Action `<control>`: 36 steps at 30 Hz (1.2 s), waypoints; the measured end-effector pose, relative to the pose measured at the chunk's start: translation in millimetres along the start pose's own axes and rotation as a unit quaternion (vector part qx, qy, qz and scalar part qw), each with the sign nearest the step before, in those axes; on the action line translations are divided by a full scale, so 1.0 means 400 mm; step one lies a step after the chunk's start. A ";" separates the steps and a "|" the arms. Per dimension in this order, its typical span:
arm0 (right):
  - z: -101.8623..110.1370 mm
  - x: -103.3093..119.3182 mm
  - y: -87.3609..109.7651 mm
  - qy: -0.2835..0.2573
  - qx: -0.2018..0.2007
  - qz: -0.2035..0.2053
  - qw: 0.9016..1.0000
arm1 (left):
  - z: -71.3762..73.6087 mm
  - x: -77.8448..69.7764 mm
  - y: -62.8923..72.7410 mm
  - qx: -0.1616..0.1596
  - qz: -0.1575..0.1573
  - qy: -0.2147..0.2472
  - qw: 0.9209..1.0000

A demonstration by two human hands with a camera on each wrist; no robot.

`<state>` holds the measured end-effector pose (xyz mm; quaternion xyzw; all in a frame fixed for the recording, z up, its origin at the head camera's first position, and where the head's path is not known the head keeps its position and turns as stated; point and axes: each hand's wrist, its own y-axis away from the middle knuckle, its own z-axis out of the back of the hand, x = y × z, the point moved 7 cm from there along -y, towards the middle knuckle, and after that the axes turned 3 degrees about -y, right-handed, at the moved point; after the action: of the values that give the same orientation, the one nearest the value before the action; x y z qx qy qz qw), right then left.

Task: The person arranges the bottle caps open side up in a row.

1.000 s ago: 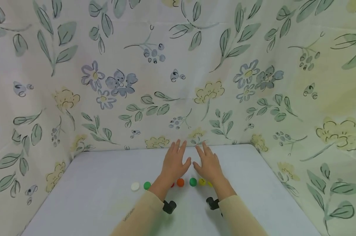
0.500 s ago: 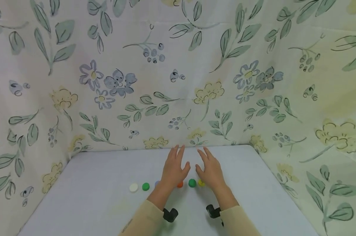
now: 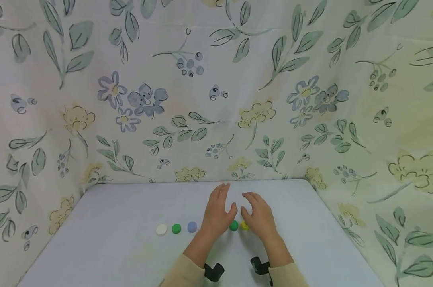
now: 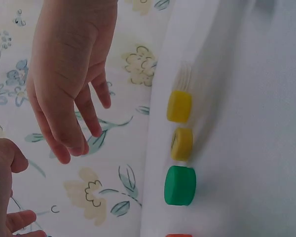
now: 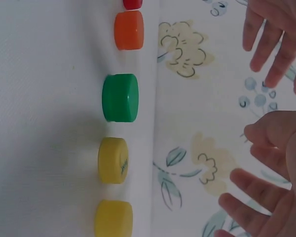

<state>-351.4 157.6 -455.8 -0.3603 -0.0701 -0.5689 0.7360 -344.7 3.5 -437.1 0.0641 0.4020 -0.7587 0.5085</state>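
Bottle caps lie in a row across the table. Both hands hang over it, fingers spread and loosely bent, holding nothing. My left hand point(image 3: 218, 213) is over the row's middle and covers part of it in the head view. To its left lie a white cap point(image 3: 161, 230), a green cap point(image 3: 176, 228) and a pale blue cap point(image 3: 192, 227). A second green cap point(image 3: 234, 225) and a yellow cap point(image 3: 244, 225) show between the hands, next to my right hand point(image 3: 260, 213). The right wrist view adds an orange cap point(image 5: 129, 30), a red cap point(image 5: 132, 4) and another yellow cap point(image 5: 113, 218).
The white table point(image 3: 105, 239) ends at a hanging cloth point(image 3: 187, 143) with leaf and flower print, which also runs along both sides. A white ridged thing point(image 4: 184, 76) stands beyond the yellow caps in the left wrist view. Black wrist cameras point(image 3: 214, 272) sit at the sleeves.
Both hands have drawn back a little toward the person, and their fingers bend more. The pale blue cap has come into sight left of the left hand; the orange one is now covered in the head view.
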 end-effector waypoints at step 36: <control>0.030 -0.095 0.023 -0.034 0.101 -0.064 0.992 | -0.107 -0.043 0.033 0.010 0.045 0.068 0.997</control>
<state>-352.3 195.7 -470.6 -0.2983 -0.1752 -0.5925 0.7275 -339.1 42.6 -464.3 0.1383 0.4248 -0.7330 0.5129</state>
